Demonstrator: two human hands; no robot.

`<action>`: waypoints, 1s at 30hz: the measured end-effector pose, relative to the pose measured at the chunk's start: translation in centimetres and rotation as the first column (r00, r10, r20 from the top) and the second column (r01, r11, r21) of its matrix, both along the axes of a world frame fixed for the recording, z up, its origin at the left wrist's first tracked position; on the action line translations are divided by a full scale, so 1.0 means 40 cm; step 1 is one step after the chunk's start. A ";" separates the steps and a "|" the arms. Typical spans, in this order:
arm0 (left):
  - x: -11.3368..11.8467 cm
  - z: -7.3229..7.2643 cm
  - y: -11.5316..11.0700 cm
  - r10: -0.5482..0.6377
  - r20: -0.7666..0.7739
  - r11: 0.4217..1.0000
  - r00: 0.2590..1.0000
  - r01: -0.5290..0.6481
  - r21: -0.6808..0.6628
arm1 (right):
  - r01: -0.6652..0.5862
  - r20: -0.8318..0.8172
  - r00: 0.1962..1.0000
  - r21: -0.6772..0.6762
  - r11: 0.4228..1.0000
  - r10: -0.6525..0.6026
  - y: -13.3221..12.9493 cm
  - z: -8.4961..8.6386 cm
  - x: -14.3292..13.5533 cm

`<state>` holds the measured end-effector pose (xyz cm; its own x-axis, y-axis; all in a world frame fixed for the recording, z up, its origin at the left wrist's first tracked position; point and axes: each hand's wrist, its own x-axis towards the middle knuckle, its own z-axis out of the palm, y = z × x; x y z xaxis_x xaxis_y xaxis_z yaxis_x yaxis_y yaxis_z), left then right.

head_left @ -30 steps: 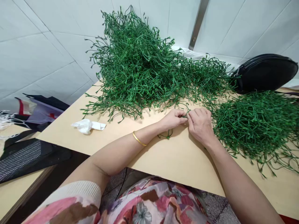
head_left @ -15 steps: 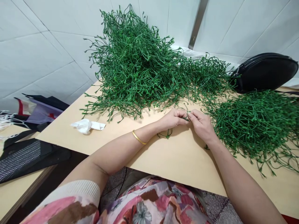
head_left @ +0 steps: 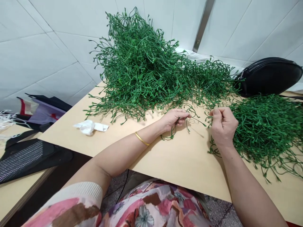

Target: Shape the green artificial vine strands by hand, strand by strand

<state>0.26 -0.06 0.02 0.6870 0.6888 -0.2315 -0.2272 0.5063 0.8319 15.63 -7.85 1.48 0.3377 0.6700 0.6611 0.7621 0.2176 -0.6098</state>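
Note:
My left hand (head_left: 176, 119) is closed in a pinch on a few thin green plastic stems (head_left: 172, 134), whose curved ends and small bud-like tips stick out above and below the fingers. To the right, my right hand (head_left: 223, 126) is closed, fingers curled in, beside a pile of the same stems (head_left: 270, 129). Green stem ends (head_left: 214, 150) show below its palm, and others by the fingertips; the fingers hide most of what they hold. A taller heap of green stems (head_left: 142, 66) stands behind both hands.
A crumpled white tissue (head_left: 87, 126) lies on the tan tabletop (head_left: 151, 154) at left. A black bag (head_left: 270, 75) stands at the back right by the tiled wall (head_left: 71, 25). Dark and purple fabric items (head_left: 44, 110) lie beyond the left edge.
My right hand has moved right, away from my left hand, and the two no longer touch. Stem ends now spread from my left fingers. The view has shifted slightly.

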 end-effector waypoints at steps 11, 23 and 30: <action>0.008 -0.009 -0.015 0.039 -0.001 0.995 0.999 -0.039 0.096 | -0.180 -0.026 0.983 -0.372 0.911 0.184 0.016 -0.029 -0.060; 0.005 -0.009 -0.005 0.031 0.055 1.000 0.998 -0.031 -0.006 | -0.218 0.132 0.943 -0.454 0.864 0.307 0.012 -0.025 -0.052; 0.036 -0.001 -0.018 0.236 -0.068 0.972 0.969 -0.234 0.029 | -0.166 0.520 0.769 -0.400 0.901 0.372 -0.001 -0.012 -0.071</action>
<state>1.69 -0.76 -0.02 0.4876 0.8342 -0.2576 -0.2783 0.4282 0.8598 12.79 -7.90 1.01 -0.2593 0.8760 0.4067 0.9264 0.3446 -0.1516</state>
